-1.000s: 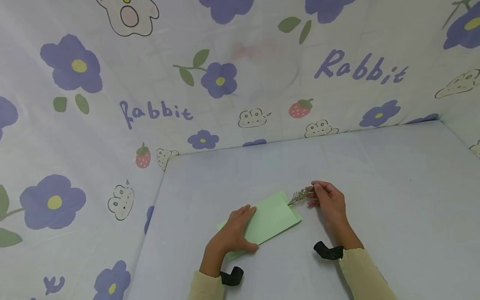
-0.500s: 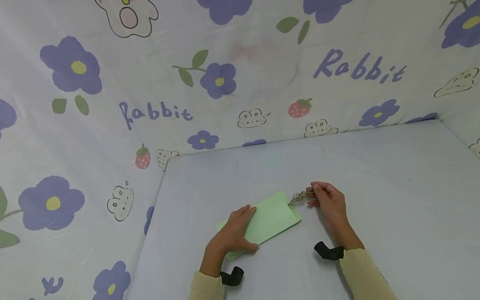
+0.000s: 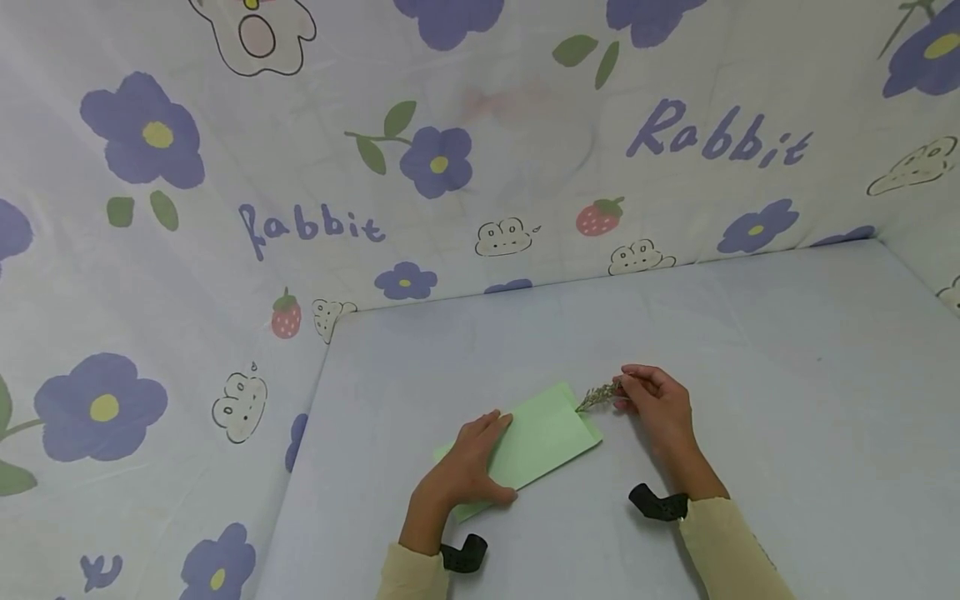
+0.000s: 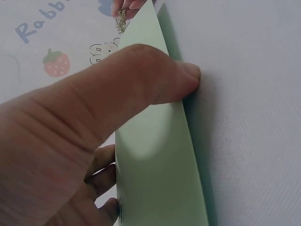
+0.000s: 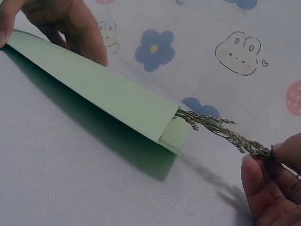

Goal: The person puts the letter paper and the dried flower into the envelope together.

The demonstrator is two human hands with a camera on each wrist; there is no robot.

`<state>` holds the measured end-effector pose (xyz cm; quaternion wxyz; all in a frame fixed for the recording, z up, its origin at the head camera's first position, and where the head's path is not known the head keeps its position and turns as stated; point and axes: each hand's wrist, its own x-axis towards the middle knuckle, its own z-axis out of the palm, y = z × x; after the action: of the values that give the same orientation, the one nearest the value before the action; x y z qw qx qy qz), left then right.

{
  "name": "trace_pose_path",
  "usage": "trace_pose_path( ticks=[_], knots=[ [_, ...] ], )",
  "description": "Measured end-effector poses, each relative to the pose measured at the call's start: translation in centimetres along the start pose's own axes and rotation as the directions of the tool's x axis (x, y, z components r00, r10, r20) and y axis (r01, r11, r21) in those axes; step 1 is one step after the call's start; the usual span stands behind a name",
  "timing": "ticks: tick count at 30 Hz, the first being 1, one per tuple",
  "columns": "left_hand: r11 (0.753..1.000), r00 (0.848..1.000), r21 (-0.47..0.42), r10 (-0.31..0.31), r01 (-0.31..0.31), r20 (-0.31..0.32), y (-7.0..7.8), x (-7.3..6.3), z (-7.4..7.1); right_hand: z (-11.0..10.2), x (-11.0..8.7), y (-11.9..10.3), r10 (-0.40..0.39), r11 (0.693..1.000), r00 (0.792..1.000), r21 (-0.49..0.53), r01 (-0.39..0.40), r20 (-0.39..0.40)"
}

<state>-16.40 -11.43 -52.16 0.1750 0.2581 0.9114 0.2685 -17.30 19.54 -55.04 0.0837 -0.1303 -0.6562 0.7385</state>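
A light green paper envelope [image 3: 543, 437] lies slantwise on the table, its open end facing right. My left hand [image 3: 467, 463] holds it across the width, thumb over the near long edge and fingers at the far one. In the left wrist view the thumb [image 4: 141, 75] crosses the envelope's face. A dried sprig with small seed heads [image 5: 225, 132] reaches out of the open end; its stem ends are hidden inside. My right hand [image 3: 662, 408] pinches the sprig's outer tip between thumb and fingers, as the right wrist view shows. A narrow strip of paper [image 5: 175, 134] extends past the opening.
White cloth covers the table [image 3: 787, 417]. Behind and to the left hangs a printed curtain [image 3: 525, 125] with purple flowers, strawberries and rabbits. Black wrist cameras, one on the left wrist [image 3: 465, 553] and one on the right [image 3: 657, 502], jut inward close above the table.
My right fingertips have moved slightly left along the sprig, towards the envelope. The left hand and the envelope have stayed where they were.
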Motion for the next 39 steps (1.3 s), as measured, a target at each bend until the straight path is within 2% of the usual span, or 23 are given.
trace_pose_path(
  ticks=[6, 19, 39],
  knots=[
    [1.000, 1.000, -0.001, 0.001, -0.001, 0.004, 0.08, -0.04, -0.10, 0.06, -0.05, -0.14, 0.026, 0.999, 1.000, -0.042, -0.026, -0.009],
    [1.000, 1.000, -0.017, -0.002, 0.002, 0.002, 0.12, -0.08, -0.24, 0.24, -0.14, -0.11, -0.012, 0.995, 1.000, -0.095, 0.014, 0.021],
    [1.000, 1.000, -0.016, 0.000, 0.000, 0.004, -0.05, -0.02, -0.12, 0.23, -0.14, 0.31, -0.072, 0.994, 0.995, -0.073, 0.077, 0.073]
  ],
)
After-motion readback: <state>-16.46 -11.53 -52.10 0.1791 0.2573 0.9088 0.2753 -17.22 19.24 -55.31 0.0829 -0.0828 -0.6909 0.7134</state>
